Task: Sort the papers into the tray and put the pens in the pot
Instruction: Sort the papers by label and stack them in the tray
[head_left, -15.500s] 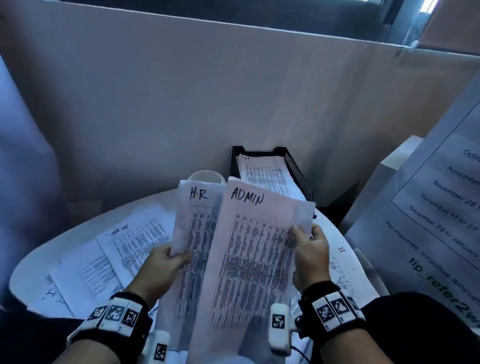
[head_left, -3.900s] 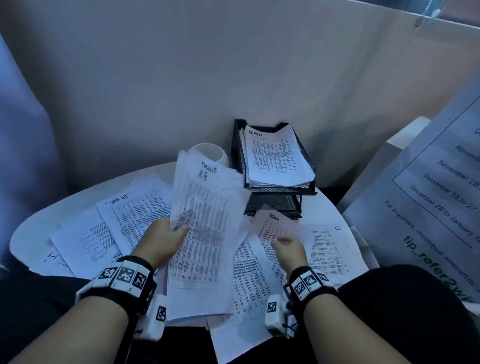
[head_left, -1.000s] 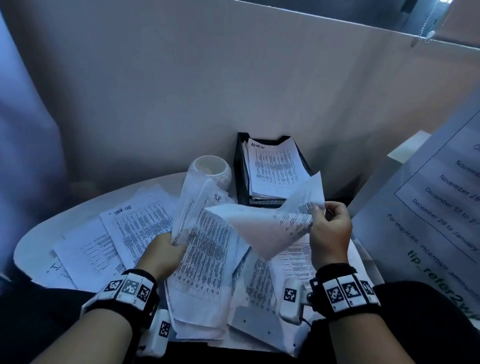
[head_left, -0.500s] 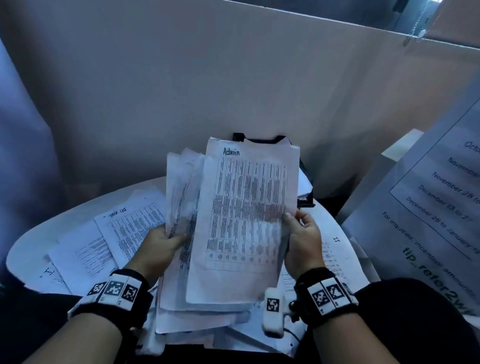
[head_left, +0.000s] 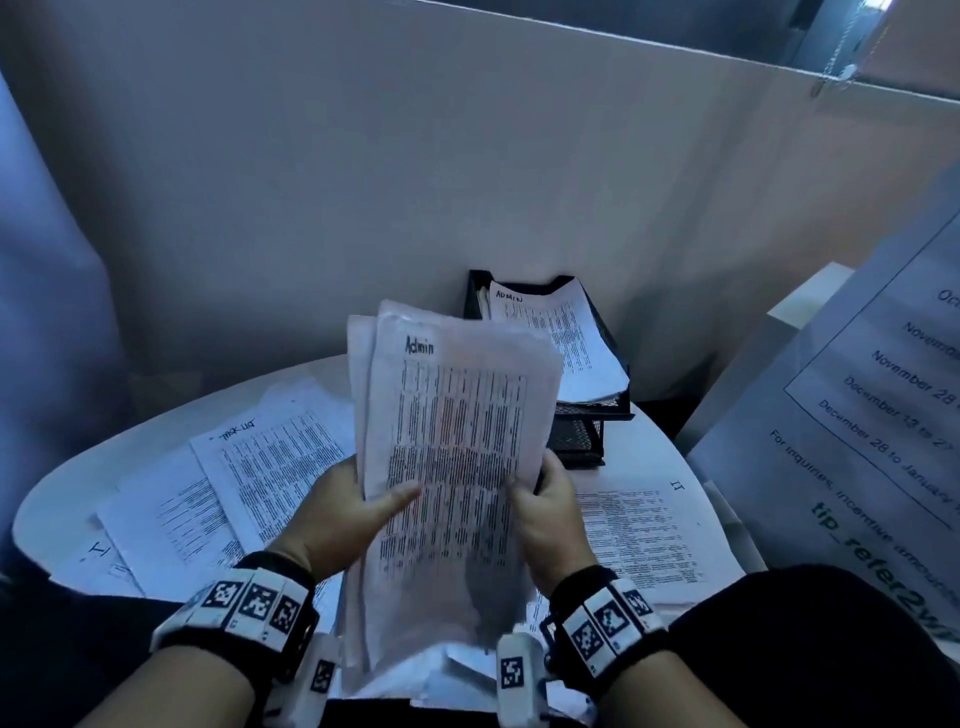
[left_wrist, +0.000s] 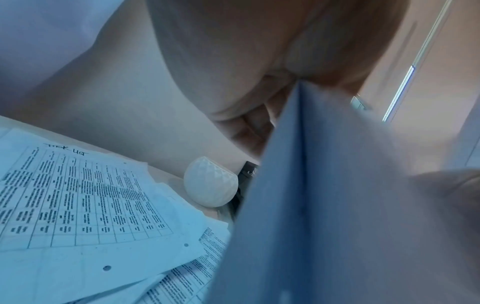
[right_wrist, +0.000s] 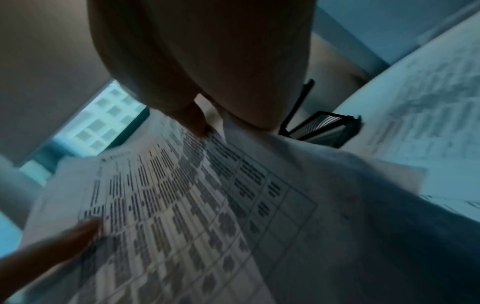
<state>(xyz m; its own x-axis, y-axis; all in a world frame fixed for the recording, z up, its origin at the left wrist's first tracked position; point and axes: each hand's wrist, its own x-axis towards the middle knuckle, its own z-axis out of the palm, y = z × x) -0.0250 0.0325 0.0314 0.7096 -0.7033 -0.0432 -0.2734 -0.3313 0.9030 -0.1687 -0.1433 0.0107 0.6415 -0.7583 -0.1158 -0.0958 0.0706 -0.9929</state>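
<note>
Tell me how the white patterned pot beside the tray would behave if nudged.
The pot looks rounded and bulbous, so it may rock or tip rather than slide. It seems empty, so probably light. If ceramic, it could chip against the tray next to it.

Office desk corner: white partition (head_left: 467, 156), black mesh tray (head_left: 592, 431), printed tables (head_left: 270, 462) strewn over round table (head_left: 156, 415).
</note>
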